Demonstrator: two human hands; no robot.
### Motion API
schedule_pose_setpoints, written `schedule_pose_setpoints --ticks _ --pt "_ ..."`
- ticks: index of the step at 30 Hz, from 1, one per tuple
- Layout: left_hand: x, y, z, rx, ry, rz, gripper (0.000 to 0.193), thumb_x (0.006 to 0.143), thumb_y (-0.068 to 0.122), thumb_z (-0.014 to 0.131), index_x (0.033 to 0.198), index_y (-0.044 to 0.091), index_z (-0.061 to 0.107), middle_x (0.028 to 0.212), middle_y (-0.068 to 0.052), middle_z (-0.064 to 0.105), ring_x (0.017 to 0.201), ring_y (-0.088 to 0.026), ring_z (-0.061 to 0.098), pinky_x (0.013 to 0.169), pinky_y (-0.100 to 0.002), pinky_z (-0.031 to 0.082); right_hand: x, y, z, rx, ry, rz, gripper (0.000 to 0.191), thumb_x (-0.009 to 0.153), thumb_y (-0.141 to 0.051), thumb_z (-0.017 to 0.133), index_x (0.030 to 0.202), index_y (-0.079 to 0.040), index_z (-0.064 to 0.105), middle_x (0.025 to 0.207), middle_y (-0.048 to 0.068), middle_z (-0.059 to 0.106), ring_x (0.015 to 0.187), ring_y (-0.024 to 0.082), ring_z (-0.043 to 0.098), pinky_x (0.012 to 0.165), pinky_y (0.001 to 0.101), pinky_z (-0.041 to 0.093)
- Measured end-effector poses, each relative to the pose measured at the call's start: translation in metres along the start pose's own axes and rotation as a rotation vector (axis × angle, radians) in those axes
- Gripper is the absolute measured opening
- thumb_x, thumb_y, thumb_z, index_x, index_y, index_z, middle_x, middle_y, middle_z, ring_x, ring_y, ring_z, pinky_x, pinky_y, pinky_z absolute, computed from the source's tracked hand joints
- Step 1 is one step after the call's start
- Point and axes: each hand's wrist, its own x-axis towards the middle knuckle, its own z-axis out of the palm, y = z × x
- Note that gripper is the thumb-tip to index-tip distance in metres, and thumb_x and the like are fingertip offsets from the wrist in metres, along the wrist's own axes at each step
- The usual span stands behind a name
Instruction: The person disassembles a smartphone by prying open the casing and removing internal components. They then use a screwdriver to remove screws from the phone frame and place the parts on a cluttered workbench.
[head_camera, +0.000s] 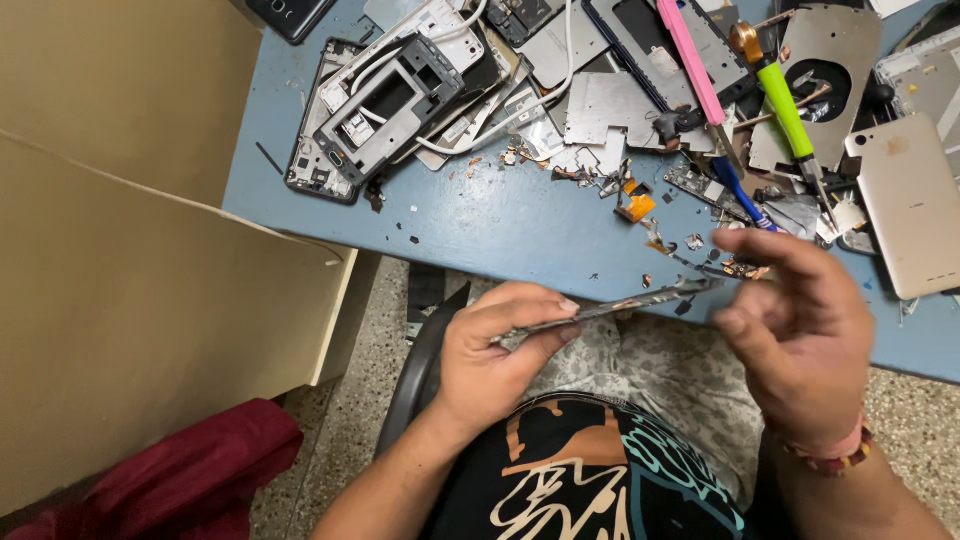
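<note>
My left hand (495, 350) pinches one end of a thin grey phone panel (625, 303), held edge-on above my lap. My right hand (800, 325) is at the panel's other end, fingers curled and apart, thumb and forefinger near its tip; whether they grip it I cannot tell. Both hands hover just in front of the blue table (500, 225).
The table holds a heap of dismantled phone frames (385, 105), metal plates (615, 110), a white cable, a green-handled screwdriver (785, 105), a pink tool (690, 60), a gold phone back (912, 205) and small debris. A beige cabinet (130, 260) stands left; red cloth (170, 480) lies on the floor.
</note>
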Motion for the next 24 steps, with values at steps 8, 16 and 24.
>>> schedule_pose_setpoints --ticks 8,16,24 --pt "-0.010 -0.010 0.027 -0.270 -0.102 -0.210 0.016 0.089 -0.001 0.080 0.104 0.001 0.077 0.107 -0.008 0.074 0.096 -0.013 0.070 0.085 -0.027 0.057 -0.018 0.029 0.007 0.564 -0.147 0.317 0.034 0.097 -0.010 0.075 0.127 0.002 0.065 0.126 0.020 0.072 0.066 0.008 0.054 0.059 0.0221 0.046" --pt "-0.010 -0.002 0.026 -0.186 -0.234 -0.171 0.042 0.090 0.017 0.085 0.126 0.002 0.068 0.122 -0.009 0.071 0.113 -0.016 0.068 0.101 -0.030 0.054 -0.020 0.021 0.012 0.532 -0.008 0.380 0.022 0.100 -0.011 0.075 0.110 0.006 0.066 0.087 0.007 0.069 0.069 0.010 0.058 0.062 0.0237 0.048" --pt "-0.002 0.009 0.018 -0.133 -0.189 -0.170 0.041 0.096 0.021 0.078 0.132 0.003 0.068 0.118 -0.009 0.070 0.109 -0.014 0.064 0.100 -0.029 0.052 -0.008 0.007 0.013 -0.351 -0.258 0.415 0.030 0.081 -0.011 0.082 0.109 -0.002 0.077 0.071 -0.005 0.058 0.061 0.003 0.045 0.051 0.0200 0.037"
